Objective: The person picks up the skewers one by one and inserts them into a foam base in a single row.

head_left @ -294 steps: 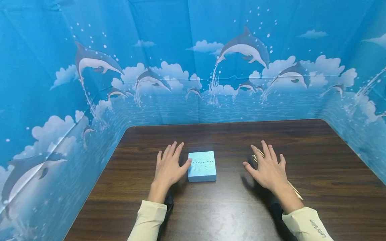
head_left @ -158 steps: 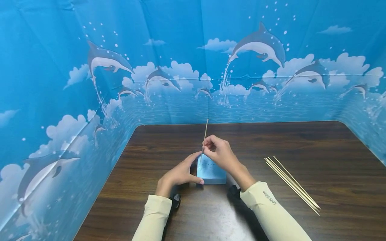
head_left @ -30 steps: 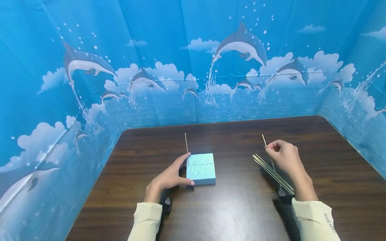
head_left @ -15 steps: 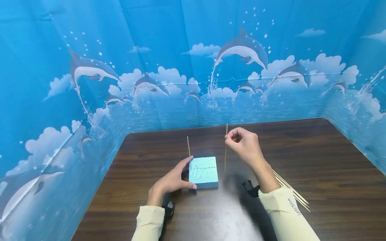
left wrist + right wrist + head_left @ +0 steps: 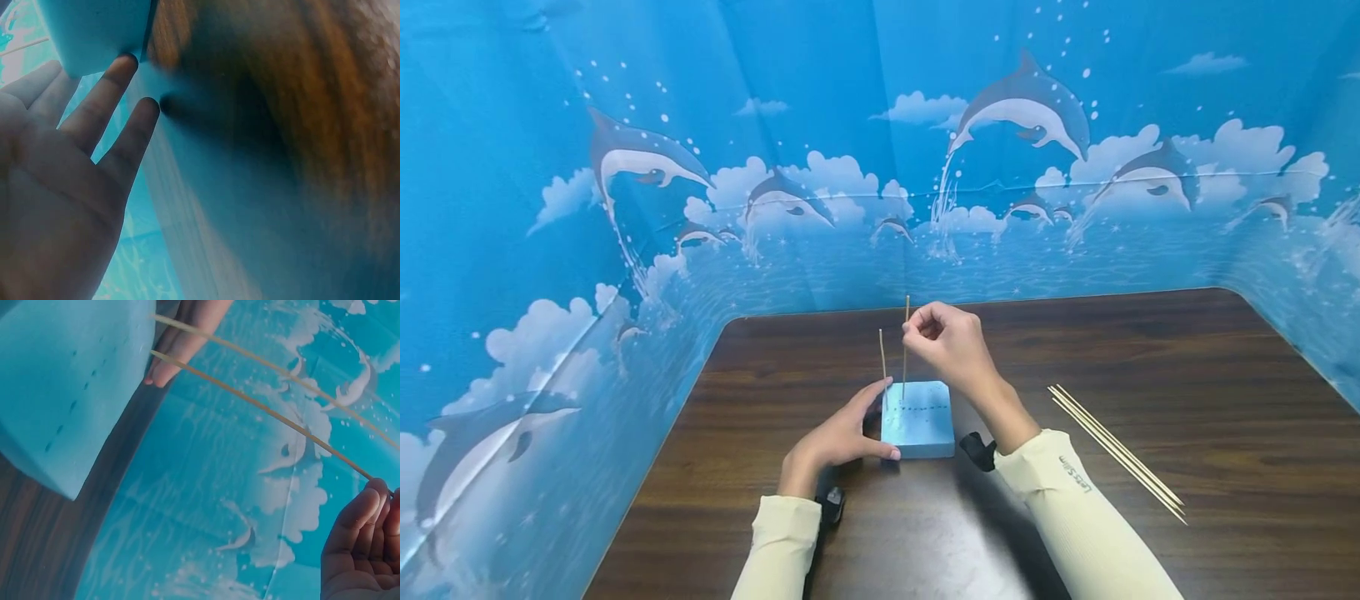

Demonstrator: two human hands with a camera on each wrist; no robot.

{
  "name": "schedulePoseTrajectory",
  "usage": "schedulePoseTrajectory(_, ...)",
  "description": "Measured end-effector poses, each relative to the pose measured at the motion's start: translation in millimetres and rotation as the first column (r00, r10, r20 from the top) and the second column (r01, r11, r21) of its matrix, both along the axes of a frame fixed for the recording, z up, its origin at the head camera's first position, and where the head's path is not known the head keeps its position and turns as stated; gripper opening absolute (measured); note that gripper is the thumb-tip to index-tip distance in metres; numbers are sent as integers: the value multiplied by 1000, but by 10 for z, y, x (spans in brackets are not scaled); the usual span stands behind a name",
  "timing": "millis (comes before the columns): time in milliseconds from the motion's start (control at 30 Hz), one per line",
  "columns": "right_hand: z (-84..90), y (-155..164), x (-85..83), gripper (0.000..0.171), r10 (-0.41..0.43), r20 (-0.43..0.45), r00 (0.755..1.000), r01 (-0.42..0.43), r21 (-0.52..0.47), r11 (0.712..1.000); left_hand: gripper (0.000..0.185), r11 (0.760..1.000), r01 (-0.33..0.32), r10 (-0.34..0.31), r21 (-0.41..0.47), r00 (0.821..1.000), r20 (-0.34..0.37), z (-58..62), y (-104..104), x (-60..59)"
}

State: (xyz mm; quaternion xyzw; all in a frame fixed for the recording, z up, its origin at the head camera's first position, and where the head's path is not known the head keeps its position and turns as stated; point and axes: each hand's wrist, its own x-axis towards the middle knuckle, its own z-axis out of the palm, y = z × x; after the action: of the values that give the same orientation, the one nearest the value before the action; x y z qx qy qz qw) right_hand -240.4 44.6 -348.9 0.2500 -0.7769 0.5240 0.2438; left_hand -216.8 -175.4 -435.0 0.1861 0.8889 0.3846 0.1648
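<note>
– What was seen behind everything?
– A blue backdrop (image 5: 820, 100) printed with leaping dolphins and clouds. In front of it was set a dark, wood-grained bench (image 5: 775, 375).
– And the arms?
– Both were covered by pale yellow sleeves (image 5: 1078, 500), the right one being marked with lettering.
– How was the left hand (image 5: 838, 435) placed?
– Against the left side of the pale blue block (image 5: 925, 429), which was held between thumb and forefinger, the thumb at the near face and the forefinger by the far left corner.
– And the right hand (image 5: 951, 340)?
– It was raised over the block, and a held stick (image 5: 905, 367) was pinched, nearly upright, between thumb and fingertips.
– Where was the block rested?
– Flat on the bench, well apart from the loose sticks (image 5: 1117, 451), which were laid close together to its right.
– Was anything planted in it?
– A standing stick (image 5: 883, 367) was seen upright at its left edge, slightly tilted.
– And the held one's lower end?
– It was seen near the left end of a row of tiny holes (image 5: 925, 408); whether it was inserted could not be told.
</note>
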Motion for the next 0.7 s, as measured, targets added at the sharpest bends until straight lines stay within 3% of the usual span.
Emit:
schedulePoseTrajectory(233,11,-115,-19,7,41,26,999,-42,34,999,108,1000,9,-9,7,1000,6,19,-1,-9)
schedulePoseTrajectory(700,-74,-168,-20,7,26,35,999,-29,67,997,108,1000,12,-12,10,1000,5,23,0,-9)
